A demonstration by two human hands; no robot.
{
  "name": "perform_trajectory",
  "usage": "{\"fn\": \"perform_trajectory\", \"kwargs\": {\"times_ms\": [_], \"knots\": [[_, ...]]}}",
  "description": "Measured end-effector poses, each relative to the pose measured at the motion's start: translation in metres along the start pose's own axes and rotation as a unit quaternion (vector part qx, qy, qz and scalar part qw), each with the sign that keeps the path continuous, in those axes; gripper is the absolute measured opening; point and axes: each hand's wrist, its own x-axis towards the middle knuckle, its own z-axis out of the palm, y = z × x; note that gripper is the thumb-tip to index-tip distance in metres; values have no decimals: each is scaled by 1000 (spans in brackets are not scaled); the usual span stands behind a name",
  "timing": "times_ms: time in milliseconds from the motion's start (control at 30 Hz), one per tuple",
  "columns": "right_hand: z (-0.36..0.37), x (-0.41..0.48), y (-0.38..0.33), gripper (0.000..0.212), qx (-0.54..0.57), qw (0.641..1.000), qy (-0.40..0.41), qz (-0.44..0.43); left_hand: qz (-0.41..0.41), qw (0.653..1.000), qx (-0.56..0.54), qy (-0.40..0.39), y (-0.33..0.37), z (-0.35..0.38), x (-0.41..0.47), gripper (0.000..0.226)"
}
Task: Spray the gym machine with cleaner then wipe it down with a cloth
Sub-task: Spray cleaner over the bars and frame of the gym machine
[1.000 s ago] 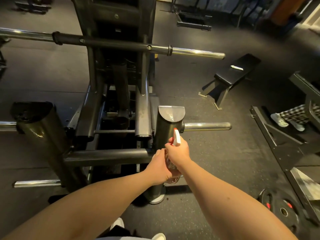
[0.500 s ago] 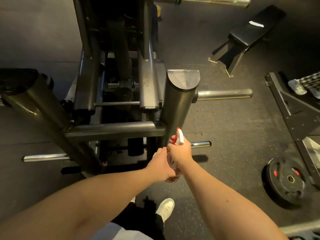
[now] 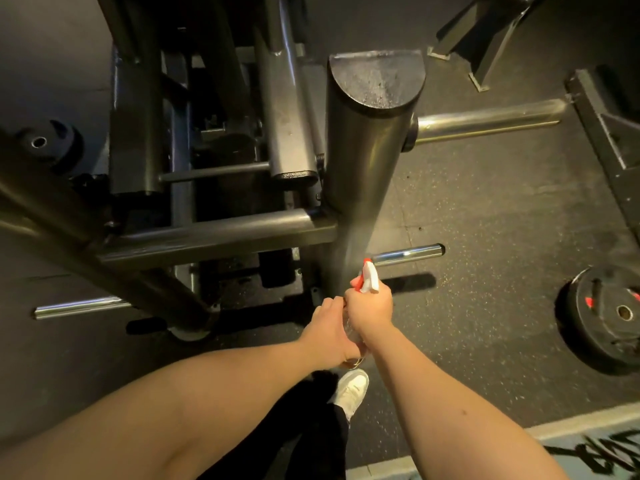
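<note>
White head with red trigger and nozzle, clear body mostly hidden: spray bottle (image 3: pixel 369 280) clasped by both hands. Right hand (image 3: pixel 370 310) curled round neck, left hand (image 3: pixel 328 332) wrapped round body just below. Directly ahead of nozzle, gym machine (image 3: pixel 363 168), dark metal upright, top cap (image 3: pixel 377 81) speckled.

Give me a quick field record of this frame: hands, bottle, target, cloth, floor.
left hand: grips the body of the spray bottle
right hand: grips the bottle's neck at the trigger
nozzle: aimed at the lower part of the upright post of the machine
post cap: speckled, looks wet
cloth: not in view
floor: weight plate lying flat at the right; white shoe below the hands
</note>
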Motion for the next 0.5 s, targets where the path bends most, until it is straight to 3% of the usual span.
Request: {"fn": "perform_trajectory", "kwargs": {"times_ms": [100,233,367,500], "knots": [[9,19,23,21,5,1000,0,20,-7,1000,3,-14,-18,16,18,78],[24,46,55,40,-12,999,-34,12,-20,999,-11,-33,-47,42,40,78],[44,83,96,19,-8,998,-7,56,-36,998,-6,-53,-81,71,73,74],[63,122,142,29,14,997,-28,67,-57,996,6,-70,-119,100,108,78]]}}
